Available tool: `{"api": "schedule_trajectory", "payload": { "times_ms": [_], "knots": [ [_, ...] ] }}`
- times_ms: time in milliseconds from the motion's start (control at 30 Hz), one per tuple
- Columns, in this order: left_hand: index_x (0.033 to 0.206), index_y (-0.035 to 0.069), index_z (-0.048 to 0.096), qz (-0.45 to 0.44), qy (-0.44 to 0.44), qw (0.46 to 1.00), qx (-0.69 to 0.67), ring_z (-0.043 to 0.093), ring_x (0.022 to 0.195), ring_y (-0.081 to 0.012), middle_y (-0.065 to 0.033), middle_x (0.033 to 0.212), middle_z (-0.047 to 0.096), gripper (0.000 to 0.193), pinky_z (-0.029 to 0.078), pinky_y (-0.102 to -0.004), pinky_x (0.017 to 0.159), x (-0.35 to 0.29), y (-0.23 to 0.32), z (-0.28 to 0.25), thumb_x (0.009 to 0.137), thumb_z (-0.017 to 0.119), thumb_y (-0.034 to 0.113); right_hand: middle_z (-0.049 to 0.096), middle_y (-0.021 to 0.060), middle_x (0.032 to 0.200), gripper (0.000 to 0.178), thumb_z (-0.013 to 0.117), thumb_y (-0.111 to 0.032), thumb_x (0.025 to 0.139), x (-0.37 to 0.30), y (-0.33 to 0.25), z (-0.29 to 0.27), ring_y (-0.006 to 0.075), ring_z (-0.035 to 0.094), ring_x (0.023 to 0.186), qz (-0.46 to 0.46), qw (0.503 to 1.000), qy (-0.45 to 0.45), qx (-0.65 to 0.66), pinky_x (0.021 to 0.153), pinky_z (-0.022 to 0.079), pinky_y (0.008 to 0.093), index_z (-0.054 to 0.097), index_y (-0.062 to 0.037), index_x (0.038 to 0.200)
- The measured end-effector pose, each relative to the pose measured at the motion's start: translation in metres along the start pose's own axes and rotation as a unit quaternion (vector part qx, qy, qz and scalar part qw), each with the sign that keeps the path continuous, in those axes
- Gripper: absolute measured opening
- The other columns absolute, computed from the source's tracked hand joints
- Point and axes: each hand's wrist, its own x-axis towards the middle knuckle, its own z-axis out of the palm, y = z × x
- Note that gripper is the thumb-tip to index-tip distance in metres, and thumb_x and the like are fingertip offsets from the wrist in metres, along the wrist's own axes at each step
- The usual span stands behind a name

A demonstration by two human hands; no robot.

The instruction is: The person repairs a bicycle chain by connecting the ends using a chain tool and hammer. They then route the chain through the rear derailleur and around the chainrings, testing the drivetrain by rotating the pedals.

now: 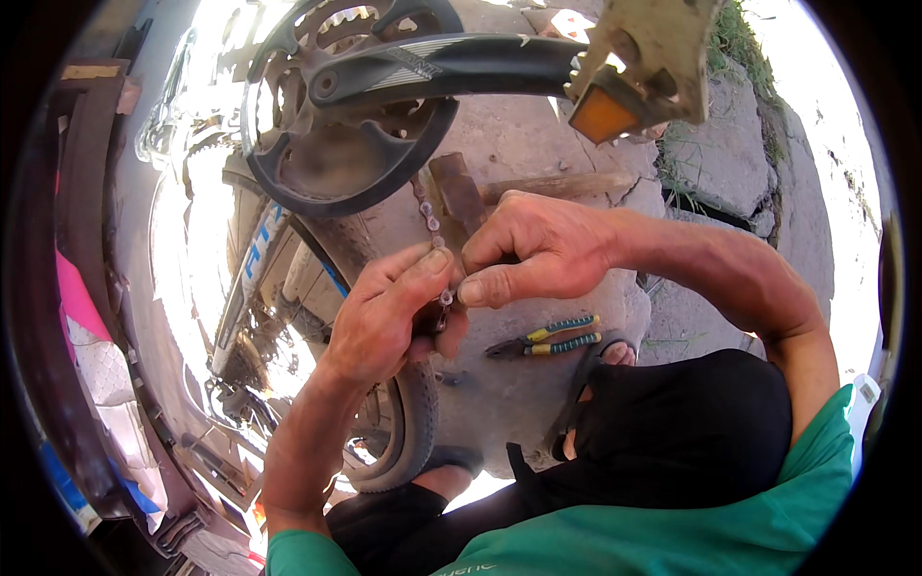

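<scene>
Left hand point(384, 309): narrow, chain point(429, 217) pinched between thumb and fingers; links show above and below thumb. Right hand point(543, 248): fingers curled, thumb tip right beside chain and left hand's fingers; cannot tell whether it grips link. Chainring point(288, 197) above left hand, chain hanging near its lower edge. Crank arm point(451, 65) and pedal point(634, 72) above right hand. Hammer point(562, 185) on ground just beyond right hand. Pliers point(567, 344), 2 green-yellow handles, on ground below right hand. Tyre point(419, 422) below left hand.
</scene>
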Motion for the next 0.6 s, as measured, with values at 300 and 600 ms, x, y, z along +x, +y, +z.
{"api": "schedule_trajectory", "payload": {
  "times_ms": [300, 600],
  "knots": [
    [0.090, 0.002, 0.057, 0.008, 0.018, 1.000, -0.016, 0.044, 0.041, -0.0112, -0.0095, 0.060, 0.057, 0.035, 0.028, -0.0221, 0.036, 0.002, -0.003, 0.003, 0.102, 0.044, 0.032, 0.063, 0.0056, 0.066, 0.042, 0.060, -0.035, 0.097, 0.003, 0.005, -0.003, 0.0126, 0.057, 0.062, 0.068, 0.993, -0.053, 0.081, 0.057, 0.043, 0.0315, 0.067, 0.0024, 0.078],
    [0.092, 0.003, 0.055, 0.006, 0.001, 0.999, -0.036, 0.047, 0.042, -0.0141, -0.0109, 0.064, 0.057, 0.034, 0.031, -0.0237, 0.037, 0.004, -0.007, -0.001, 0.103, 0.044, 0.033, 0.063, 0.0098, 0.069, 0.040, 0.058, -0.034, 0.095, -0.001, -0.012, -0.008, 0.0202, 0.059, 0.064, 0.082, 0.996, -0.038, 0.017, 0.060, 0.044, 0.0357, 0.067, 0.0023, 0.078]
  ]
}}
